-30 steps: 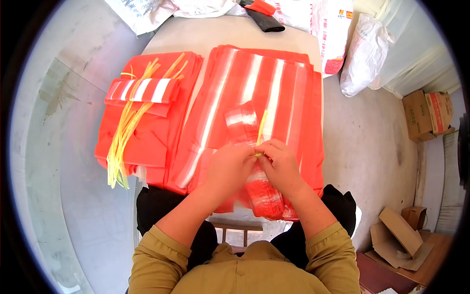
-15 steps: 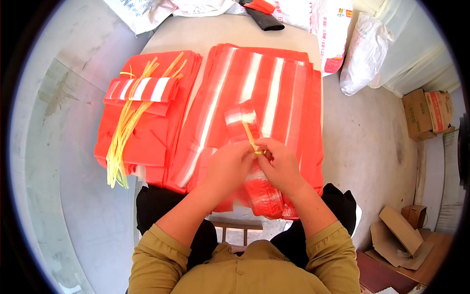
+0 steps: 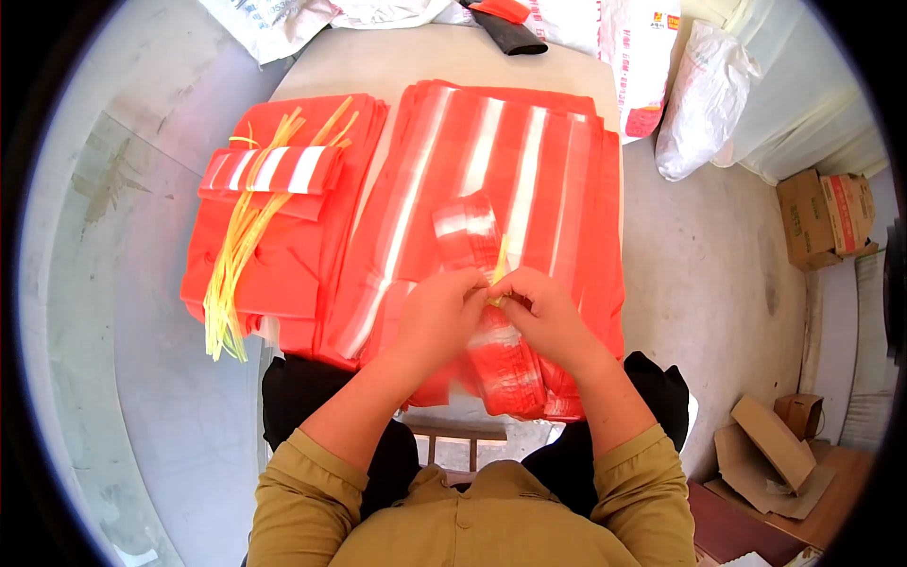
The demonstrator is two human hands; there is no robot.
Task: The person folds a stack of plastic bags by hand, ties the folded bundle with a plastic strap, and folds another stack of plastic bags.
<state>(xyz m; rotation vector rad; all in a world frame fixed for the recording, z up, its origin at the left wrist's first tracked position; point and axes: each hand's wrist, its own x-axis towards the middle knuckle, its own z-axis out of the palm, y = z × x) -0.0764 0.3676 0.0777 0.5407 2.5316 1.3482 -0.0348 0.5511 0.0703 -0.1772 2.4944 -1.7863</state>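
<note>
A yellow plastic tie strip (image 3: 501, 261) goes around the middle of a folded bundle of red-and-white plastic bags (image 3: 508, 364). My left hand (image 3: 442, 312) pinches the strip with thumb and forefinger. Close against it, my right hand (image 3: 537, 314) is also closed on the strip, fingertips nearly touching the left ones. One strip end sticks up past the fingers; the knot area is mostly hidden by them. Beneath the bundle lies a wide stack of red bags with white stripes (image 3: 416, 189).
To the left is another red stack (image 3: 283, 250), with a small folded striped bundle (image 3: 274, 172) and many loose yellow strips (image 3: 231, 274) on top. White printed sacks (image 3: 638, 57) and a black item (image 3: 510, 36) sit at the far edge. Cardboard boxes (image 3: 820, 219) stand right.
The free end of the yellow strip has swung from leaning left to standing up and slightly right. My fingers have shifted slightly around the strip; the bundle stays in place.
</note>
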